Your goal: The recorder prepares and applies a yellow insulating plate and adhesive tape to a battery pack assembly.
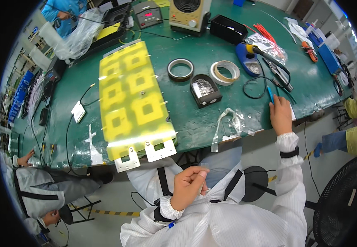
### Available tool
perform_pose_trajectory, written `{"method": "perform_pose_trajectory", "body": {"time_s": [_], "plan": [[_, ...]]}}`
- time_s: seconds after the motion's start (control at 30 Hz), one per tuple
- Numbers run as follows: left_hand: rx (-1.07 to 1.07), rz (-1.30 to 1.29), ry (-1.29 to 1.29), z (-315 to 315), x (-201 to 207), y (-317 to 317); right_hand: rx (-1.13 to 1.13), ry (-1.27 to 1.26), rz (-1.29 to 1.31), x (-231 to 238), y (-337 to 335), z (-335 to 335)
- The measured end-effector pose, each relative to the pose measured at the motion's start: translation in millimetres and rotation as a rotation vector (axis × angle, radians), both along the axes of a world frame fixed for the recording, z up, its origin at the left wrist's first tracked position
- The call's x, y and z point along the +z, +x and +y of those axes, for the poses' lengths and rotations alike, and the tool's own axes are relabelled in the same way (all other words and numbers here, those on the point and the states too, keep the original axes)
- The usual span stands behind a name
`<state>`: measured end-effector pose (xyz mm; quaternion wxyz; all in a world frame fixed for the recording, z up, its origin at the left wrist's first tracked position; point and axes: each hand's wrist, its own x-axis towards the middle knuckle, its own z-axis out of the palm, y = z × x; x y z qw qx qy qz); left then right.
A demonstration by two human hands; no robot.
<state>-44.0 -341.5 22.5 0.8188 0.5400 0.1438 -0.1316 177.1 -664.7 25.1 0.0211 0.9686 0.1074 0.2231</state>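
In front of my lap, my left hand (189,188) is closed in a pinch, with what looks like a small clear strip (205,166) at its fingertips. My right hand (281,116) rests at the table's front edge on the right, fingers stretched forward. Its fingertips touch or lie close to the end of a blue slim-handled tool (270,94); I cannot tell which. Left of that hand, a crumpled clear plastic film (232,122) lies on the edge. A long yellow panel with square cut-outs (139,82) lies at left, its white metal end brackets (160,151) overhanging the edge.
On the green table (178,111) sit a black tape roll (181,69), a cream tape roll (226,72), a black box of small metal parts (205,90) and a soldering iron in a blue stand (248,59). An ionizing fan (190,15) stands behind. Co-workers sit at left.
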Motion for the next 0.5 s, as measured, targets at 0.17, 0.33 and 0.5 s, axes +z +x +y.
{"method": "perform_pose_trajectory", "body": {"time_s": [0.17,0.33,0.5], "plan": [[-0.028,-0.004,-0.034,7.9,11.6,-6.4,0.231,0.521,0.009,60.1,-80.1,70.8],[-0.084,-0.061,0.085,4.7,12.6,-10.0,0.659,0.837,0.781,77.6,-133.6,140.2],[-0.205,-0.261,0.328,8.1,-1.9,-18.2,0.725,0.795,0.939,65.5,-138.6,150.1]]}}
